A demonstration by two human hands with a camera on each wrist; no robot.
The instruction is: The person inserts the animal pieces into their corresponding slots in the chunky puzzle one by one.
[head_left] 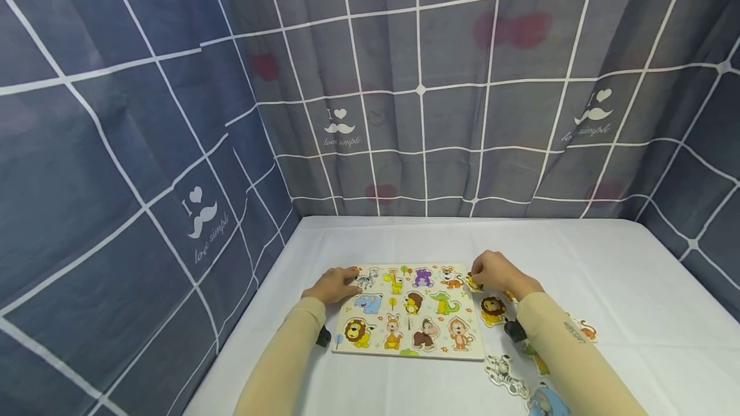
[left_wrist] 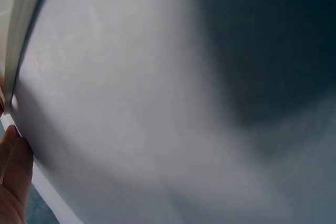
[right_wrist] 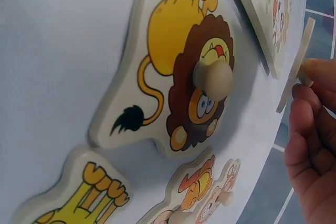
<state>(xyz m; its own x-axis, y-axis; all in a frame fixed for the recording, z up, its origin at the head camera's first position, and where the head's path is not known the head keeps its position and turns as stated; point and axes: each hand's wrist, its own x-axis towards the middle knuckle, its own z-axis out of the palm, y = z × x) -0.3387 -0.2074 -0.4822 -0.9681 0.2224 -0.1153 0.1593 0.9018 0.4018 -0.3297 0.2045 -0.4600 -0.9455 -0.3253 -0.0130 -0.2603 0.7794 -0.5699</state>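
A pale wooden puzzle board (head_left: 408,354) printed with several animals lies on the white table. My left hand (head_left: 333,285) rests at its far left corner by the printed zebra, with fairly straight fingers (left_wrist: 18,163) in the left wrist view. Beyond the far right corner, my right hand (head_left: 497,271) pinches a small puzzle piece (head_left: 474,282) with yellow on it. The right wrist view shows that piece edge-on, off the table, between thumb and fingertips; its picture is mostly hidden. A knobbed lion piece (right_wrist: 163,40) lies close to the right hand.
Right of the board lie more loose pieces, among them a zebra (head_left: 505,374), a blue elephant (head_left: 545,400) and a partly covered giraffe (right_wrist: 86,192). My right forearm (head_left: 569,345) passes over some of them. A dark checked curtain (head_left: 393,127) encloses the table's back and sides.
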